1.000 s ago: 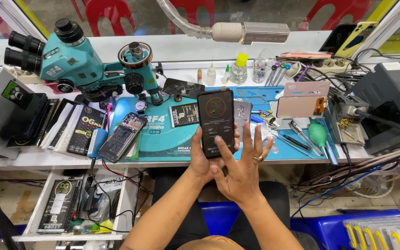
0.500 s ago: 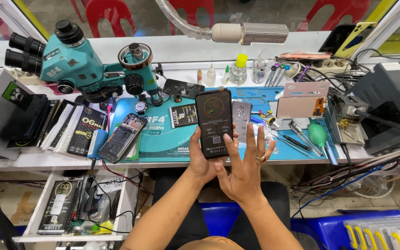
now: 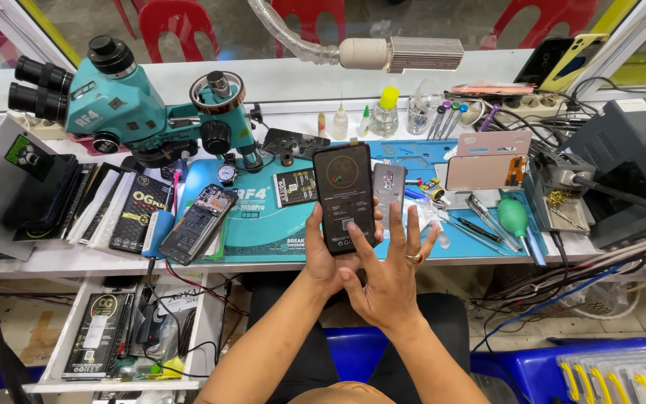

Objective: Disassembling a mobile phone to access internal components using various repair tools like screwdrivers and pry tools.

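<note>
My left hand [image 3: 321,258] grips a black smartphone [image 3: 344,196] from below and holds it upright over the front of the blue work mat [image 3: 263,224]. The phone's screen is lit, with a round dial at the top and small boxes underneath. My right hand [image 3: 390,273] is spread open just right of the phone, and its forefinger reaches to the lower part of the screen. A ring sits on one finger of that hand.
A teal microscope [image 3: 125,112] stands at the back left. An opened phone [image 3: 197,223] lies on the mat's left. A pink phone back [image 3: 487,161], tools, small bottles [image 3: 384,112], a grey power unit [image 3: 622,168] and tangled cables crowd the right. An open drawer [image 3: 125,337] is at lower left.
The phone has tilted slightly and my right hand's fingers have shifted a little over the lower screen. Nothing else has moved.
</note>
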